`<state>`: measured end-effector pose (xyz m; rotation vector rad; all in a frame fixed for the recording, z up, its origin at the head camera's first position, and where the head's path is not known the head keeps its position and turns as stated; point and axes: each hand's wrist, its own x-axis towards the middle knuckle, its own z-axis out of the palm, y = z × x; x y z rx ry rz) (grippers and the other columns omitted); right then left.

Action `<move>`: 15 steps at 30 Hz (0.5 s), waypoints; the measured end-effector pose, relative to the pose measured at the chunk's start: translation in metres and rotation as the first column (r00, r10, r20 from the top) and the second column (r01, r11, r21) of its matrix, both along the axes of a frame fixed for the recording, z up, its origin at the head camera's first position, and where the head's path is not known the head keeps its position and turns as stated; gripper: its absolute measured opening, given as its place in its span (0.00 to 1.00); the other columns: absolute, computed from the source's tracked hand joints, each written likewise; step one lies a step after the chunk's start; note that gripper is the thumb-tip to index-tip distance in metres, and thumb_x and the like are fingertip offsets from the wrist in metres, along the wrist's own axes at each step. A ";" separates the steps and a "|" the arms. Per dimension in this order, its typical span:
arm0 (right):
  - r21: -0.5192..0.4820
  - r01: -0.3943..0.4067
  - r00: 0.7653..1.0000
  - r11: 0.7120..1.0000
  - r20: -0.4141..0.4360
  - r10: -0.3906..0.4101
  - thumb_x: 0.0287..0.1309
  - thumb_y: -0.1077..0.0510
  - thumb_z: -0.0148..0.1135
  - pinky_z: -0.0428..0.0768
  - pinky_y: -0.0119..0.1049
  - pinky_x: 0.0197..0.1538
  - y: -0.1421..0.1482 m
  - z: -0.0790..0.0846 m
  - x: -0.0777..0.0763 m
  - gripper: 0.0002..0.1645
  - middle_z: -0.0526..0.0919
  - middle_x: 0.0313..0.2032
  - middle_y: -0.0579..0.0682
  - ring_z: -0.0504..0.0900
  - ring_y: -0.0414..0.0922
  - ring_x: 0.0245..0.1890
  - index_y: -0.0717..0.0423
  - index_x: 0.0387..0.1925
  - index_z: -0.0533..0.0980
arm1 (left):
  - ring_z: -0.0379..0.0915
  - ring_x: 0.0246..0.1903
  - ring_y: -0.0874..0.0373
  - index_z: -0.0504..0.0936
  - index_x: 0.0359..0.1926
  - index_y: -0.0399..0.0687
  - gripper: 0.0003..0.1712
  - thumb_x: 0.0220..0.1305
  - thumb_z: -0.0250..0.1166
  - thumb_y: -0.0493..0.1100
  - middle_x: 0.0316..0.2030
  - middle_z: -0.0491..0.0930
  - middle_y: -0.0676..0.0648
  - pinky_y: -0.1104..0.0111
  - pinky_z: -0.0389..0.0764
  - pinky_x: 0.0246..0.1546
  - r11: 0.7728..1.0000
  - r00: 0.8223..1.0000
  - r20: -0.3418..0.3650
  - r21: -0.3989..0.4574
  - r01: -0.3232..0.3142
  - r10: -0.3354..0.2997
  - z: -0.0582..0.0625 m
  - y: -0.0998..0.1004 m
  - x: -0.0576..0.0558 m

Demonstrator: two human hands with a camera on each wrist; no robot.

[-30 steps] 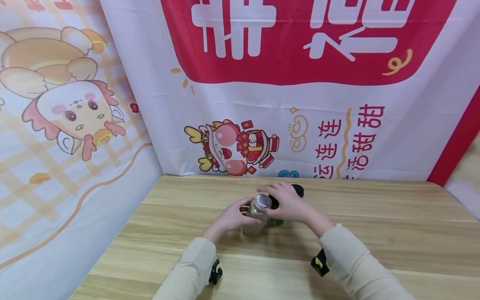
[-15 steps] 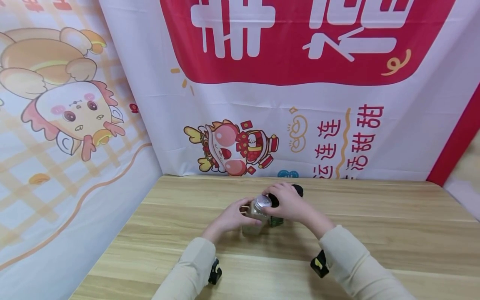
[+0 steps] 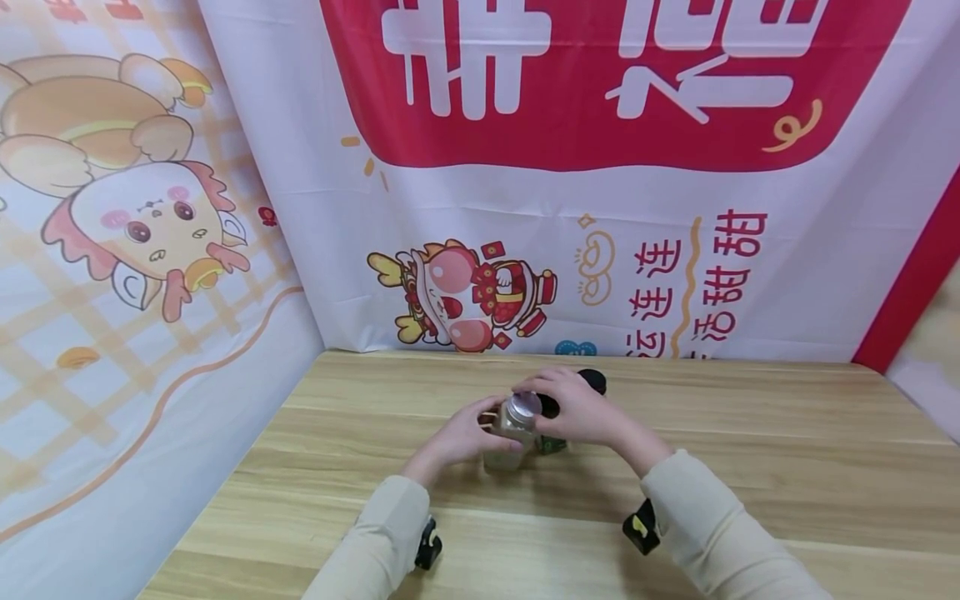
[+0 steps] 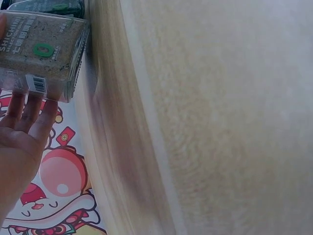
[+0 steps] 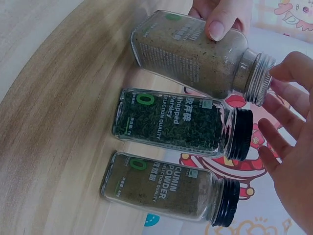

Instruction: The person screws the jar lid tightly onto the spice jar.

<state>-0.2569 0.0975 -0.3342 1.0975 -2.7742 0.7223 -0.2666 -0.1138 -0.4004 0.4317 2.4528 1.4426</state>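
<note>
A clear square glass spice jar point(image 5: 171, 54) with speckled brown seasoning and a ridged silver cap point(image 5: 259, 79) is gripped by my left hand point(image 3: 467, 435). Its label shows in the left wrist view on the jar point(image 4: 44, 41), where fingers support its lower end. At the cap, my right hand point(image 3: 577, 407) pinches the rim between thumb and forefinger, the other fingers spread. Beside it, in the right wrist view, stand a jar of chopped parsley point(image 5: 171, 120) and a jar of cumin powder point(image 5: 156, 183), both with black caps.
The wooden table point(image 3: 712, 467) reaches back to a printed white and red cloth point(image 3: 645, 192). A second patterned cloth point(image 3: 150, 350) hangs on the left. Black wrist mounts point(image 3: 429, 543) sit under both sleeves.
My right fingers have shifted slightly around the silver cap, reaching forward and then back over it. The left hand and its jar stay nearly still.
</note>
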 end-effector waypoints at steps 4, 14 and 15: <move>-0.001 0.018 1.000 1.000 0.002 -0.018 0.52 0.56 0.65 0.69 0.58 0.63 0.000 -0.001 -0.001 0.26 0.80 0.54 0.52 0.73 0.54 0.58 0.52 0.55 0.77 | 0.70 0.60 0.49 0.69 0.65 0.53 0.40 0.51 0.74 0.48 0.60 0.74 0.46 0.53 0.72 0.62 1.000 1.000 -0.008 -0.010 0.004 -0.004 0.001 0.001 0.000; 0.025 0.054 0.998 0.998 -0.031 -0.053 0.53 0.53 0.66 0.69 0.58 0.62 0.002 -0.004 -0.003 0.23 0.81 0.52 0.52 0.74 0.54 0.57 0.54 0.52 0.78 | 0.69 0.60 0.50 0.67 0.66 0.53 0.41 0.52 0.73 0.49 0.61 0.73 0.46 0.51 0.70 0.63 1.000 1.000 -0.008 -0.031 0.005 -0.005 0.001 0.000 0.001; 0.027 0.056 0.998 0.998 -0.028 -0.056 0.53 0.53 0.66 0.69 0.58 0.62 0.002 -0.004 -0.003 0.23 0.81 0.52 0.53 0.74 0.54 0.57 0.54 0.52 0.77 | 0.68 0.60 0.50 0.67 0.66 0.53 0.40 0.53 0.73 0.49 0.61 0.73 0.46 0.51 0.70 0.63 1.000 1.000 -0.006 -0.028 0.006 -0.006 0.001 0.000 0.001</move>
